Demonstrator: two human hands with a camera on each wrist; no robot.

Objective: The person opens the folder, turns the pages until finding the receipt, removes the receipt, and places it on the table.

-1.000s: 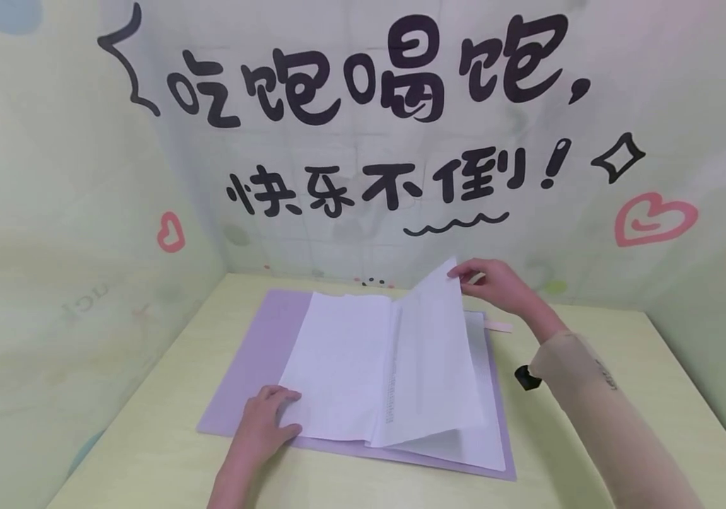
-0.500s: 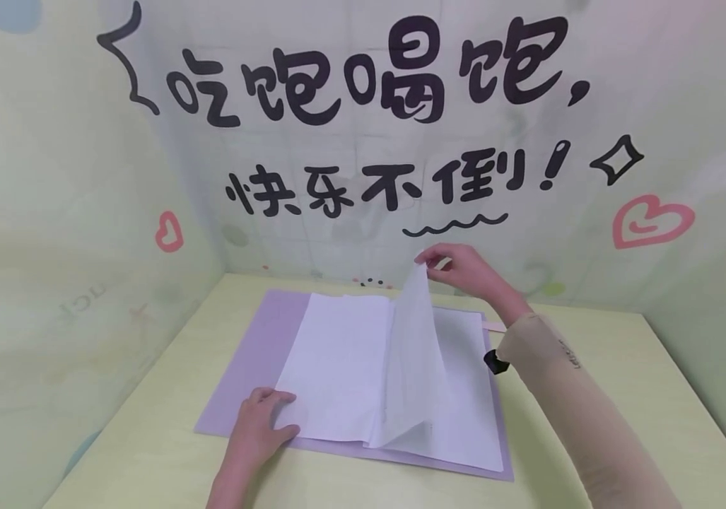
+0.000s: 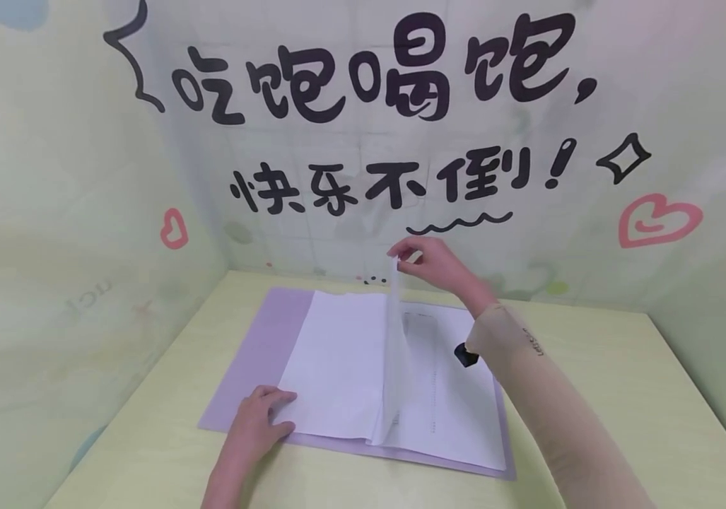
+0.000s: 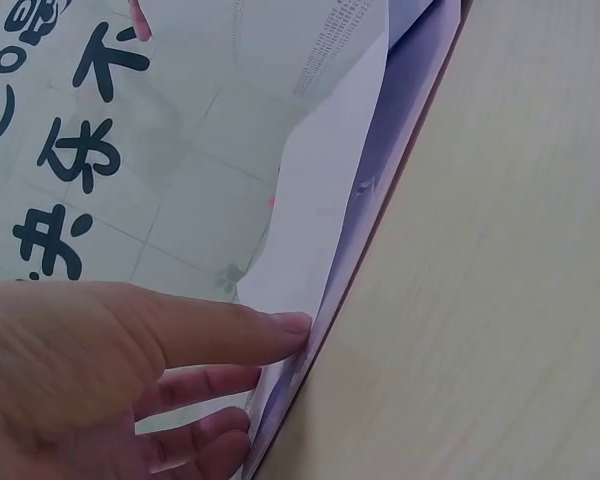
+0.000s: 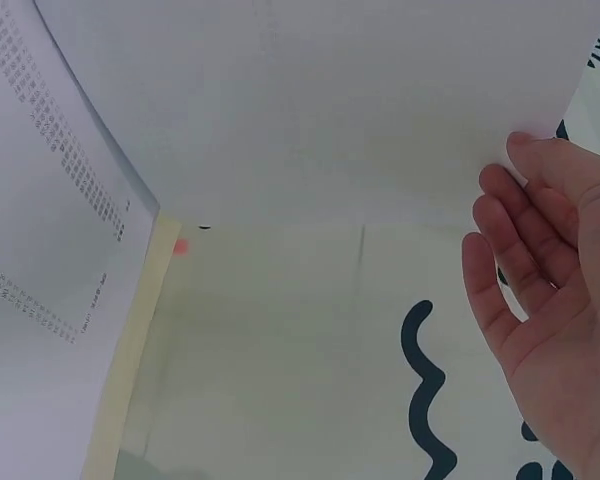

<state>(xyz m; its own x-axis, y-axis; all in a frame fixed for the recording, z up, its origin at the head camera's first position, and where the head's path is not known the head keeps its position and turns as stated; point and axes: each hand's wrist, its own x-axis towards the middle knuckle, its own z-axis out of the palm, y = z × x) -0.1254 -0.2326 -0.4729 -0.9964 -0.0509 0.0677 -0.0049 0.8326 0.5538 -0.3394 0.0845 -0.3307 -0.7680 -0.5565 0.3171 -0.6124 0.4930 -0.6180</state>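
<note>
A book with a pale purple cover (image 3: 267, 343) and white pages lies spread on the table. The left hand (image 3: 254, 424) rests on the lower left corner of the left-hand page (image 3: 337, 360). Its thumb lies along the bottom edge in the left wrist view, with the other fingers loosely spread on the paper. Above the book's far edge, the right hand (image 3: 429, 263) pinches the top corner of a raised page (image 5: 330, 120) between thumb and fingers. That page stands nearly upright over the spine, seen almost edge-on from the head. Printed lines show on the right-hand page (image 3: 458, 417) below.
The pale wooden table (image 3: 598, 396) extends to both sides of the book. Behind it rises a wall covering (image 3: 312, 233) with large black characters and pink hearts. A small black object (image 3: 466, 355) sits at the cuff of the beige right sleeve (image 3: 541, 396).
The right hand has moved left, bringing the pinched page from leaning right to nearly upright over the spine. More of the right-hand page is uncovered. The left hand has stayed in place.
</note>
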